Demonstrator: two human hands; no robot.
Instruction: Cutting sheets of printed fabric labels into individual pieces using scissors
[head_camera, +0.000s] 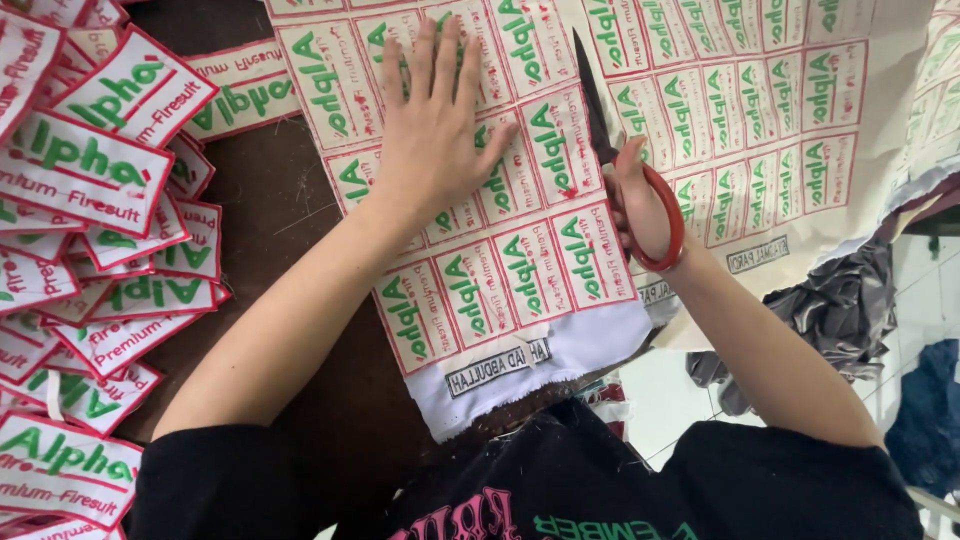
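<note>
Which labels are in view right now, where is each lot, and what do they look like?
Uncut label sheet: cream cloth across the table, a grid of small red-bordered rectangles with green lettering; left hand flat on it, right hand with red-handled scissors.
Cut patches: heap at the left, white rectangles, red edges, green and red lettering.
Name strips: small white rectangles, black borders, at the sheet's near edge.

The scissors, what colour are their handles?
Red. The scissors have red handle loops around the right hand, with dark blades; the head view shows it.
</note>
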